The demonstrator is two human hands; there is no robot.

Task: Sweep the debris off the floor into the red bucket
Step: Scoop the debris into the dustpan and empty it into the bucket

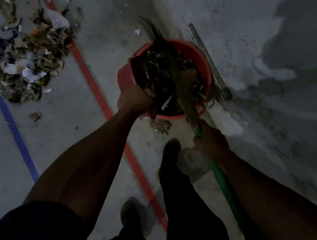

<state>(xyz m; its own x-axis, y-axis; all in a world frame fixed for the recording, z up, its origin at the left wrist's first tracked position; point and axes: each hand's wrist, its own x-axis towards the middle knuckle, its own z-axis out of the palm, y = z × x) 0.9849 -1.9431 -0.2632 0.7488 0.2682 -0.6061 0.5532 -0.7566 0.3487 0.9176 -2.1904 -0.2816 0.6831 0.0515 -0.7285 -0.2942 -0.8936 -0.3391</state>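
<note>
Dim room, grey concrete floor [65, 122], rough and stained, meeting a scuffed concrete wall [262, 18] that fills the right side of the frame. A red painted stripe [93, 84] runs diagonally from top centre down to the lower middle; a blue stripe [13, 127] runs roughly parallel at the left. Red bucket [200, 54] sits centre frame, close to the wall base, already loaded with dry leaves and paper scraps. Left hand [134, 99] is clamped on the edge of a dark red dustpan [139, 72] tipped over the bucket's left rim. Right hand [211, 142] is curled tight round the green broom handle [224, 180], just below centre; broom bristles [165, 51] reach across the bucket mouth, blurred, so contact with the contents is hard to call. Big debris pile [11, 60] of leaves and paper still lies in the upper left, well apart from the bucket. Small spill of leaf bits [159, 126] on the floor just beside the bucket's near side. A grey metal bar [208, 61] lies along the wall base, right of the bucket. Dark trousers and a shoe [171, 149] at bottom centre.
</note>
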